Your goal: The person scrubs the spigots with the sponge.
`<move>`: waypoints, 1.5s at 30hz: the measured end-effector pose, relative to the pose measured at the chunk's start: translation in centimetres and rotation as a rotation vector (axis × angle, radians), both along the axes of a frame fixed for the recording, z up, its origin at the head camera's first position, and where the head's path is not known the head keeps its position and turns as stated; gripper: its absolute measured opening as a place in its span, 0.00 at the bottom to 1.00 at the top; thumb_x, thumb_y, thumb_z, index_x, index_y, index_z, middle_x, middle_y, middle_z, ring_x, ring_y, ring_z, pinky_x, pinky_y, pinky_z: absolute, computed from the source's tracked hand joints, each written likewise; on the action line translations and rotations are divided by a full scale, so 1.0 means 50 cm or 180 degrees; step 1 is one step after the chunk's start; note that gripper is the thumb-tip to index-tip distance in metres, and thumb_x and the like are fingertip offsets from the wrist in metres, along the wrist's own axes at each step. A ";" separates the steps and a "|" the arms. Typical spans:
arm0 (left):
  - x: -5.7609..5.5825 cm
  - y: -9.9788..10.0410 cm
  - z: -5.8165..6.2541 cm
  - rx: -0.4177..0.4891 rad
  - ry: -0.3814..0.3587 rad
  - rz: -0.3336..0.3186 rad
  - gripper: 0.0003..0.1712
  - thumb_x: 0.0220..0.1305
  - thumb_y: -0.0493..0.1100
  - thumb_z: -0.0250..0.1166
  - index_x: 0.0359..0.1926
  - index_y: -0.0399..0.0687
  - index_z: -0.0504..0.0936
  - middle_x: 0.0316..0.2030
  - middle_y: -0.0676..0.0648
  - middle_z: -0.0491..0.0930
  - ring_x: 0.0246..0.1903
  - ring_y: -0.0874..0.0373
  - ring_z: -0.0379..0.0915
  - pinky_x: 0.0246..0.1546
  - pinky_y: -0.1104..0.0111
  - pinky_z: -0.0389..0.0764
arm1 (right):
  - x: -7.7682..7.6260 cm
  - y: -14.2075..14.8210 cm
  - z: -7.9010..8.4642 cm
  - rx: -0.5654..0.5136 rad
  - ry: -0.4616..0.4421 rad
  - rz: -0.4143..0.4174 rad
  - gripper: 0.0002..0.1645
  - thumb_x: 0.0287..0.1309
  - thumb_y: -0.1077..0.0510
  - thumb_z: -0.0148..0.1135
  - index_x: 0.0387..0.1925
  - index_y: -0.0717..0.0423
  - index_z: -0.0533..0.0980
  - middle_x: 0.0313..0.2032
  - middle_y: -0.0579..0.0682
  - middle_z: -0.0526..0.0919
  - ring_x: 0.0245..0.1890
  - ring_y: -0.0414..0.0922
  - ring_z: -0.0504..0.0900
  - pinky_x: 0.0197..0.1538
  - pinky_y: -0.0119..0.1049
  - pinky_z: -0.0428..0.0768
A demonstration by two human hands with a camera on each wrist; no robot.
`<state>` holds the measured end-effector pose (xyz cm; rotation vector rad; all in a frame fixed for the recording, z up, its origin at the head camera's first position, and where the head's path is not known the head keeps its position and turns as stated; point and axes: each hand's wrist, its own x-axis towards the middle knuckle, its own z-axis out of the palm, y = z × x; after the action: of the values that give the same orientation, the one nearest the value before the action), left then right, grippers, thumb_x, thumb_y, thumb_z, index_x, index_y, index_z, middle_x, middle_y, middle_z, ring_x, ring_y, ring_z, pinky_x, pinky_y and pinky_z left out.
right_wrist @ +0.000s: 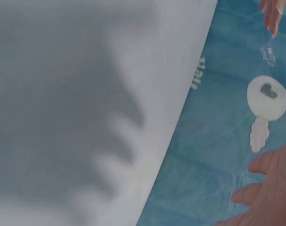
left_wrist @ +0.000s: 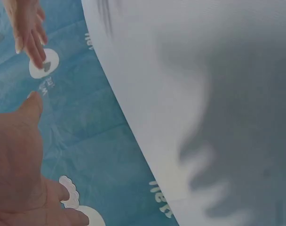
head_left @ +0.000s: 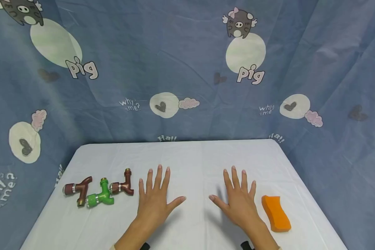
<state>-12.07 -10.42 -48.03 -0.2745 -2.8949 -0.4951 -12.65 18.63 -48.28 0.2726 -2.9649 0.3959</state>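
Observation:
My left hand (head_left: 154, 201) is held over the white table with its fingers spread and straight, holding nothing. To its left lie three tap-like fittings: a reddish-brown faucet (head_left: 82, 189), a green faucet (head_left: 103, 195) and a copper-brown faucet (head_left: 125, 184), the last one closest to the hand. My right hand (head_left: 240, 203), also spread and holding nothing, is above the right half of the table. Just right of it lies an orange sponge (head_left: 275, 213) with curved sides. In the wrist views, each palm hovers above the cloth, casting a finger-shaped shadow.
A white cloth covers the table (head_left: 193, 163). Behind and on both sides hangs a blue curtain (head_left: 187, 62) printed with pigs, hearts and words, meeting the table's back edge. Black wrist straps show at the bottom of the head view.

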 end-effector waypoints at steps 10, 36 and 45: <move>-0.025 -0.043 -0.006 -0.0120 0.0050 0.0145 0.63 0.61 0.73 0.69 0.84 0.49 0.52 0.81 0.32 0.44 0.78 0.27 0.37 0.71 0.26 0.42 | 0.015 0.081 0.011 -0.0078 -0.0140 -0.0506 0.69 0.60 0.13 0.46 0.83 0.55 0.49 0.82 0.67 0.40 0.77 0.76 0.36 0.65 0.86 0.37; -0.046 -0.219 -0.029 -0.0343 -0.0305 0.0958 0.29 0.55 0.31 0.73 0.55 0.16 0.76 0.53 0.18 0.75 0.59 0.20 0.69 0.61 0.24 0.63 | 0.057 0.224 -0.039 -0.0170 -0.1124 -0.1197 0.51 0.69 0.40 0.63 0.76 0.67 0.56 0.74 0.78 0.44 0.64 0.80 0.58 0.54 0.82 0.66; -0.055 -0.237 -0.044 -0.0450 -0.0342 0.0913 0.22 0.55 0.26 0.69 0.52 0.22 0.80 0.49 0.19 0.76 0.53 0.21 0.72 0.49 0.32 0.78 | 0.063 0.232 -0.056 -0.0061 -0.1109 -0.1331 0.41 0.69 0.51 0.65 0.75 0.65 0.62 0.62 0.79 0.64 0.52 0.72 0.71 0.43 0.69 0.78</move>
<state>-14.84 -22.28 -50.26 0.1524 -3.0071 -0.2644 -9.50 30.25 -51.08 -0.4602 -3.2277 0.4531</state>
